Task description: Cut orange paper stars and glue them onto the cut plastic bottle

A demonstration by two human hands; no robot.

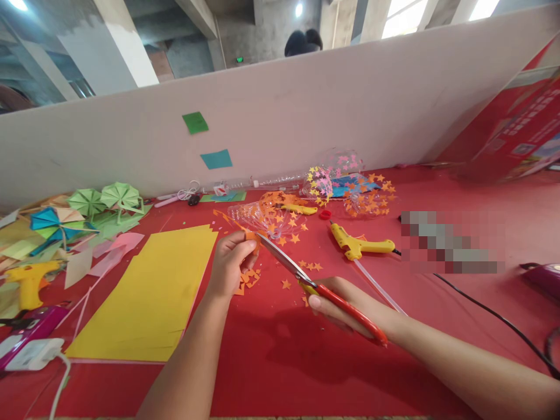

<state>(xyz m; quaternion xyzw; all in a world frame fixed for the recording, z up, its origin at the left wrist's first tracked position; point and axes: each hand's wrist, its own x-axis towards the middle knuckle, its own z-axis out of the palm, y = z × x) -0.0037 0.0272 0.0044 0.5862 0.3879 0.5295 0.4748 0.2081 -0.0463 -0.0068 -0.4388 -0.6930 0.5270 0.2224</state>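
Observation:
My left hand (pixel 231 261) pinches a small piece of orange paper (pixel 251 236) above the middle of the red table. In my right hand (pixel 339 300) is a pair of scissors (pixel 301 274) with red handles. Its blades point up and left, and their tips meet the paper by my left fingertips. Whether the blades touch the paper I cannot tell. Below the left hand lie orange paper scraps (pixel 249 280). Several orange paper stars (pixel 286 284) are scattered near the scissors, some partly behind them.
Yellow paper sheets (pixel 144 297) lie left of my left arm. A yellow glue gun (pixel 361 244) with a cord rests at right. Star-covered plastic bottle pieces (pixel 280 216) and a yellow cutter (pixel 300 209) lie behind my hands. A pale partition (pixel 271 116) closes the back.

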